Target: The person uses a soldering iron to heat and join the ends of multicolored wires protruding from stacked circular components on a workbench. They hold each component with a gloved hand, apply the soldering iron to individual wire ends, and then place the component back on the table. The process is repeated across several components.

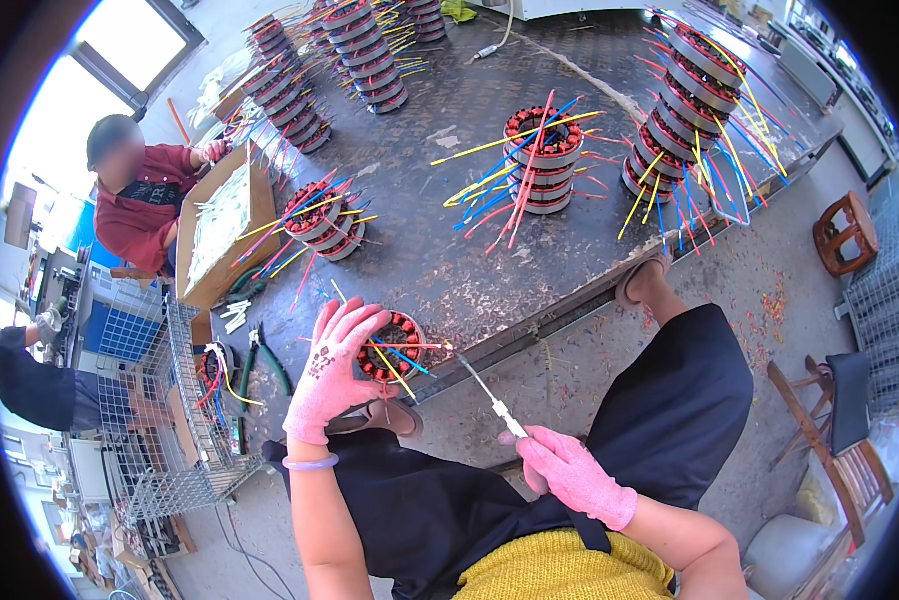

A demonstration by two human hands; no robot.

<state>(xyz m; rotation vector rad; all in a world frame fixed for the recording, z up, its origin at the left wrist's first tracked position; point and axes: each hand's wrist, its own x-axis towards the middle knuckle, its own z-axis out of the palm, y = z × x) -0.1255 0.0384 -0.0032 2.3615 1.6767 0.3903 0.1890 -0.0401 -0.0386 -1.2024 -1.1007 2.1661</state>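
My left hand (338, 365), in a pink glove with a purple bangle at the wrist, grips a motor stator (407, 330) at the table's near edge. The stator is a metal ring with red windings, and yellow, blue and red wires stick out of it. In my gloved right hand (570, 470) is a slim white-handled tool (502, 408) with a thin metal shaft; its exact kind cannot be told. The shaft's tip points at the end of a red wire, where a small bright spot shows. Whether tip and wire touch is unclear.
Stacked stators (545, 165) with loose wires stand across the dark table (440, 240). Green-handled pliers (260, 355) lie left of my hand, beside a wire basket (185, 400). Past a cardboard box (255, 200) works another person (135, 215). A wooden stool (846, 235) and folding chair (840, 430) stand right.
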